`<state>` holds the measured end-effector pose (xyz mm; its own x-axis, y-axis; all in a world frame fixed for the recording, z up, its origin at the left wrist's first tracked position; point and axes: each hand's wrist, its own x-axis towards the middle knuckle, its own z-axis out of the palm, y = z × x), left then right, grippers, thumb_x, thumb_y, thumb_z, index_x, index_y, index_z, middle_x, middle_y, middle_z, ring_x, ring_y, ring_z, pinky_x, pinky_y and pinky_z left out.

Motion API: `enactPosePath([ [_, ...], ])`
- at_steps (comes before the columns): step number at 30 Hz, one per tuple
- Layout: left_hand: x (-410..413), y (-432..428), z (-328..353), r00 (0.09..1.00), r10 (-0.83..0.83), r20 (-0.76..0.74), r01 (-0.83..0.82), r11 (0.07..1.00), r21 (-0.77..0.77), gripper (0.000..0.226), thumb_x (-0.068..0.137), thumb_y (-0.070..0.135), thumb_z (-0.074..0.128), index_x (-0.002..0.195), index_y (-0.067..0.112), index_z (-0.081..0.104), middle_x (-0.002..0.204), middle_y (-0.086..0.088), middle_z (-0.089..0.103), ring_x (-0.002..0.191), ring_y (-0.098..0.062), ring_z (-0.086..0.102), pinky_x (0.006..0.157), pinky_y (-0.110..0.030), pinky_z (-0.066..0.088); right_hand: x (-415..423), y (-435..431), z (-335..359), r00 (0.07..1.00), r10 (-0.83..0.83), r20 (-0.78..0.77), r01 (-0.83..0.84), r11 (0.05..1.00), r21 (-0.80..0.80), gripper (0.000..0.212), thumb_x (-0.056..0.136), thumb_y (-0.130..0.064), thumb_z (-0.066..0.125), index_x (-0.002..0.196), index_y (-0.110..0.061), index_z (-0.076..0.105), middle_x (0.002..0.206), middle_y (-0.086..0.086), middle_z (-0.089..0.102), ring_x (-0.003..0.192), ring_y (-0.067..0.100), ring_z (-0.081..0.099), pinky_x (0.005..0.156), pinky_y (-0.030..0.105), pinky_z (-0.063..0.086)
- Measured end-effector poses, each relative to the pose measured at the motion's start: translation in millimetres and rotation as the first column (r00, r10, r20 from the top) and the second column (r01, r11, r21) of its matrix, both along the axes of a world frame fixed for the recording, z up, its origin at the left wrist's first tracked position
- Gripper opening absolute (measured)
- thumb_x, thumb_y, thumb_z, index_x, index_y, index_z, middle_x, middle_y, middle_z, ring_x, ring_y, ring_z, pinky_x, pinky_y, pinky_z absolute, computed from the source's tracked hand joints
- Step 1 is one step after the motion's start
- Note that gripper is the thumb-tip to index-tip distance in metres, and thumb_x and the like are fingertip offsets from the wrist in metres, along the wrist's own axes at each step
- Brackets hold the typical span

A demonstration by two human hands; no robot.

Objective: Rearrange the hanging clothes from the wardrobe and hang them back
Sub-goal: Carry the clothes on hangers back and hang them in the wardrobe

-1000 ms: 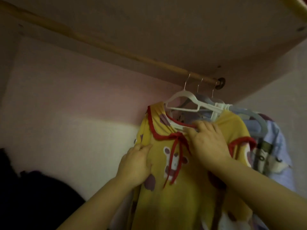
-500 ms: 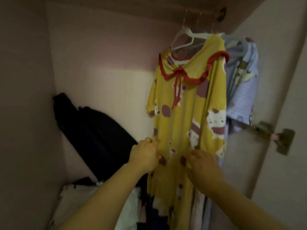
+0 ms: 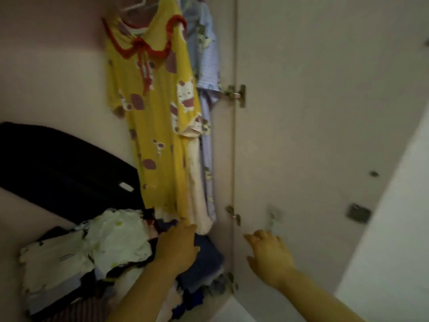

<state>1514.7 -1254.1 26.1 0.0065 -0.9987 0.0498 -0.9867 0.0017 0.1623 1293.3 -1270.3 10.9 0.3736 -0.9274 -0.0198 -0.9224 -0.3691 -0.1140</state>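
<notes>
As the yellow dress point(image 3: 157, 112) hangs on its white hanger point(image 3: 137, 6), long axis vertical, its hem lies just above the left hand point(image 3: 178, 249); contact unresolved. Left fingers point(image 3: 189, 228) extended, together, holding nothing. Right hand point(image 3: 270, 256) farther right, before the wardrobe door point(image 3: 325, 112), fingers loosely spread, empty. Left nearer. Both forearms reach forward, backs of hands up.

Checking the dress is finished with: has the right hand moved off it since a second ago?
Yes. The right hand has left the yellow dress collar, dropping down and rightward to the wardrobe door.
</notes>
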Motion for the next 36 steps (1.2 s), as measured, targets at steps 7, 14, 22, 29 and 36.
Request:
enactPosePath([
  [7, -114.7, 111.8, -52.9, 0.937, -0.344, 0.055, 0.329, 0.927, 0.182, 0.055, 0.094, 0.041, 0.047, 0.143, 0.024, 0.03, 0.14, -0.002, 0.039, 0.124, -0.027, 0.042, 0.099, -0.039, 0.038, -102.5, 191.9, -43.2, 0.927, -0.375, -0.016, 0.375, 0.92, 0.111, 0.057, 0.095, -0.034, 0.045, 0.147, -0.023, 0.025, 0.145, 0.003, 0.035, 0.132, 0.025, 0.032, 0.111, 0.037, 0.024],
  [14, -270.4, 257.8, -61.0, 0.638, -0.77, -0.019, 0.747, 0.612, 0.261, 0.053, 0.095, 0.039, 0.043, 0.143, 0.024, 0.027, 0.141, -0.001, 0.036, 0.127, -0.023, 0.038, 0.101, -0.035, 0.033, -202.5, 416.0, -49.4, 0.637, -0.77, -0.037, 0.764, 0.624, 0.164, 0.056, 0.095, -0.036, 0.046, 0.146, -0.024, 0.025, 0.142, 0.003, 0.036, 0.131, 0.025, 0.033, 0.109, 0.035, 0.024],
  [22, -422.9, 475.5, -50.2, 0.132, -0.991, 0.01, 0.957, 0.13, 0.259, 0.055, 0.094, 0.04, 0.046, 0.143, 0.023, 0.028, 0.139, -0.002, 0.038, 0.125, -0.024, 0.04, 0.101, -0.037, 0.032, -255.6, 692.9, -41.9, 0.131, -0.991, -0.016, 0.984, 0.128, 0.122, 0.056, 0.094, -0.035, 0.046, 0.146, -0.025, 0.027, 0.143, 0.002, 0.037, 0.131, 0.023, 0.034, 0.11, 0.035, 0.024],
  [29, -484.0, 732.1, -47.9, -0.275, -0.961, 0.022, 0.942, -0.265, 0.208, 0.055, 0.092, 0.044, 0.048, 0.14, 0.025, 0.031, 0.138, 0.0, 0.04, 0.126, -0.023, 0.04, 0.101, -0.035, 0.033, -234.5, 957.3, -35.8, -0.238, -0.97, -0.048, 0.966, -0.241, 0.089, 0.049, 0.091, -0.035, 0.045, 0.139, -0.026, 0.037, 0.135, 0.002, 0.042, 0.125, 0.021, 0.038, 0.102, 0.031, 0.028],
  [36, -502.5, 961.1, -42.9, -0.57, -0.818, 0.071, 0.816, -0.554, 0.164, 0.053, 0.089, 0.044, 0.049, 0.137, 0.027, 0.033, 0.133, 0.002, 0.042, 0.121, -0.022, 0.044, 0.094, -0.034, 0.038, -198.9, 1161.2, -32.0, -0.539, -0.841, -0.043, 0.836, -0.541, 0.09, 0.048, 0.091, -0.029, 0.048, 0.137, -0.022, 0.038, 0.133, 0.007, 0.044, 0.122, 0.026, 0.039, 0.098, 0.035, 0.031],
])
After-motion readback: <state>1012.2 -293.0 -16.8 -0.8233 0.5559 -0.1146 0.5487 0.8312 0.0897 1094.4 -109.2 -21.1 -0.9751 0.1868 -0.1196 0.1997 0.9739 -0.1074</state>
